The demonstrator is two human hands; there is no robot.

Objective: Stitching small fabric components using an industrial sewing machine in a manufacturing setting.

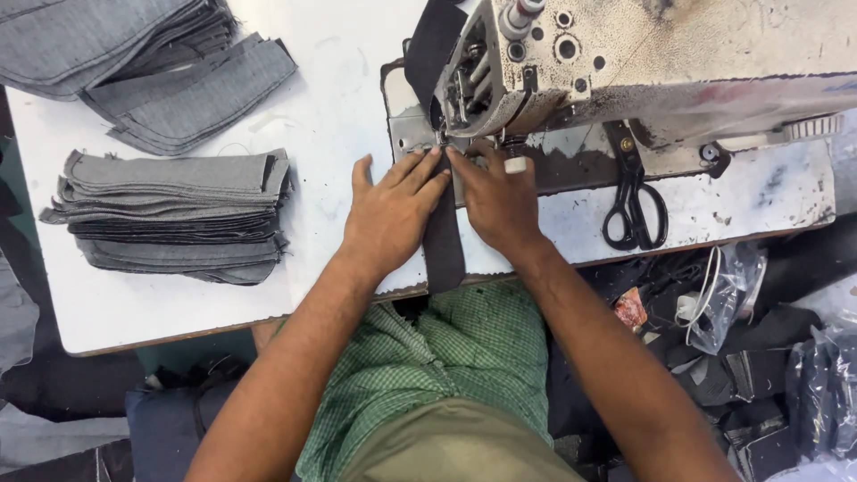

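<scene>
— What have you got under the hands right now?

— I see a dark narrow fabric strip (pixel 444 245) running from the table (pixel 161 308) edge at 6 o'clock up to the needle area of the sewing machine (pixel 643 62) at 12 o'clock. My left hand (pixel 390 214) lies flat along the strip's left edge, fingers spread and released, pressing down, not gripping. My right hand (pixel 500 201) lies flat on the right side, fingers extended toward the presser foot (pixel 444 140); one finger wears a white thimble-like ring (pixel 515 165). Neither hand is clenched.

— So which step is that?

— I judge it as guiding the strip under the foot, mid-seam or just at its start. The fingertips of both hands almost meet just below the needle.

— What does the next move call for?

— I'd say steady, even pressure from both palms, keeping the strip straight toward 12 o'clock, and fingertips kept off the needle line.

— Anything else nearby?

— Black scissors (pixel 634 210) lie on the table at 3 o'clock from my right hand. A stack of folded grey fabric pieces (pixel 174 214) sits at 9 o'clock, well apart, and a looser pile of grey panels (pixel 170 71) at 10 o'clock.
</scene>
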